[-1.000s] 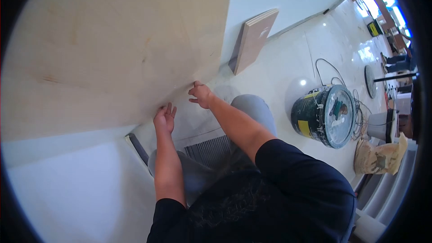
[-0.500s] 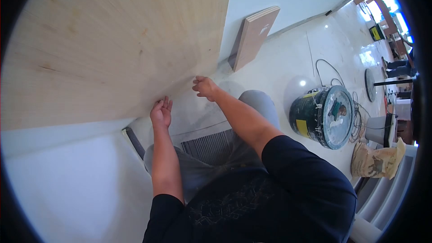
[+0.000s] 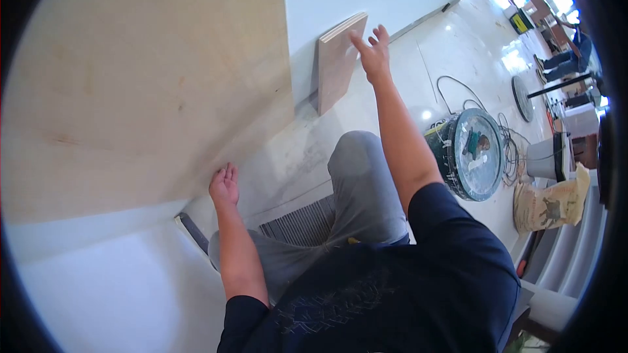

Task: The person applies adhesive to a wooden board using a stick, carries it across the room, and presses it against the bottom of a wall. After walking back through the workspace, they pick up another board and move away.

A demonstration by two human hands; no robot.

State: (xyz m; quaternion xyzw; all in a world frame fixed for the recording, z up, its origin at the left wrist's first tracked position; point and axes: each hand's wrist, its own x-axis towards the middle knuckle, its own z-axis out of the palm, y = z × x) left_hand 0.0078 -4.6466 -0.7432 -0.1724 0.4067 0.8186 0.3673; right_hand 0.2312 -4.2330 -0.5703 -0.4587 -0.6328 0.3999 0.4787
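A large pale plywood panel (image 3: 157, 78) fills the upper left, against the white wall. Low down by its bottom edge is my left hand (image 3: 224, 184), palm turned up, fingers extended with their tips right at the edge. My right hand (image 3: 374, 57) is stretched far forward, thumb and fingers spread. It overlaps the right edge of a short stack of plywood boards (image 3: 340, 68), which leans upright against the wall. Nothing shows between the fingers of my right hand.
To my right stands a dark bucket (image 3: 481, 153) with a stained lid, cables (image 3: 510, 150) beside it. Farther right are a paper sack (image 3: 549, 206) and a grey-white bucket (image 3: 546, 157). A person (image 3: 569, 59) is in the background. A ribbed grey mat (image 3: 301, 222) lies between my legs.
My right hand has left the panel's lower edge and reached forward and right to the leaning boards. My left hand stays by the panel's bottom edge. The view has shifted.
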